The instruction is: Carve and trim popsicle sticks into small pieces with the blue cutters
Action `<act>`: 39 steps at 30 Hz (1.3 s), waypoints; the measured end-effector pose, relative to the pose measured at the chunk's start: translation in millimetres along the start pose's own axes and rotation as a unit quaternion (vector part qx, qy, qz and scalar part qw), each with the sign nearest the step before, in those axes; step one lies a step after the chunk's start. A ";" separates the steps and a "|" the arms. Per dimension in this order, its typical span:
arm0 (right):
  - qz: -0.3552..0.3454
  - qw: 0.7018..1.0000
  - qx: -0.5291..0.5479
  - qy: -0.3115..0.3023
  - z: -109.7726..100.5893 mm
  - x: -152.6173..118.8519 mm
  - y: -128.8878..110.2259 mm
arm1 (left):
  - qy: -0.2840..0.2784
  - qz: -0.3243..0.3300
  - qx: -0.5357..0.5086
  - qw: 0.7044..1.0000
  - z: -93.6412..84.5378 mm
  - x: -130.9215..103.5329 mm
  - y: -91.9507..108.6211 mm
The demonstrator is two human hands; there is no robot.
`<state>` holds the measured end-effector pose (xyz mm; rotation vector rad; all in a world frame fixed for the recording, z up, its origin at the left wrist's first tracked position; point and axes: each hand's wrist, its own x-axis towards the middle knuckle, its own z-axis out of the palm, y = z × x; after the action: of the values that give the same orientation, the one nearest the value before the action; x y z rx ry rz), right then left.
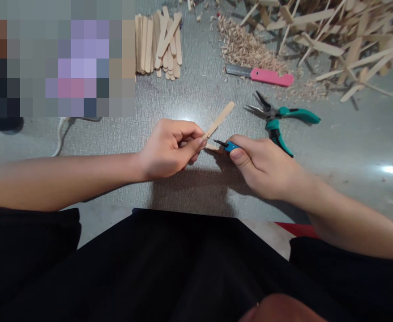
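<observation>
My left hand (174, 146) pinches a wooden craft stick (220, 120) between thumb and fingers, its rounded end pointing up and right. A second wooden piece (213, 147) juts rightward from below the same fingers; whether the two are joined I cannot tell. In my right hand (262, 165) is a blue-handled tool with a thin dark tip (230, 146), gripped with the thumb along the handle. Its tip points left, close to the craft stick by my left fingertips. Whether tip and wood touch is unclear.
Pliers with teal handles (275, 114) lie spread beyond my right hand. Farther back are a pink-handled cutter (272, 77), wood shavings (246, 47), a pile of crossed sticks (347, 44) and a row of loose craft sticks (146, 44). A white cable (60, 136) lies left; the upper left is pixelated.
</observation>
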<state>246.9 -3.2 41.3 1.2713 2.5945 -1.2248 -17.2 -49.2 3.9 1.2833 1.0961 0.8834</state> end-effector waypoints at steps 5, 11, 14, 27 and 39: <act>-0.015 1.000 0.012 0.016 0.3 1.3 0.3 | 0.009 -0.016 -0.015 1.000 0.3 0.9 0.8; -0.025 0.999 0.004 0.034 3.2 5.6 3.4 | 0.016 -0.047 -0.052 0.997 1.2 3.1 2.7; -0.046 0.998 -0.007 0.046 3.2 9.5 8.0 | 0.029 -0.052 -0.081 0.995 1.4 4.4 1.3; -0.091 0.992 -0.031 0.079 4.3 8.4 13.9 | 0.059 -0.047 -0.100 0.992 5.2 4.1 2.5; -0.078 0.991 -0.074 0.086 7.1 7.4 12.9 | 0.048 -0.043 -0.103 0.993 5.0 2.9 1.8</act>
<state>248.4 1.9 25.7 1.2196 2.8924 -0.9568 -11.5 -47.6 5.0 1.0257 1.0961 0.9744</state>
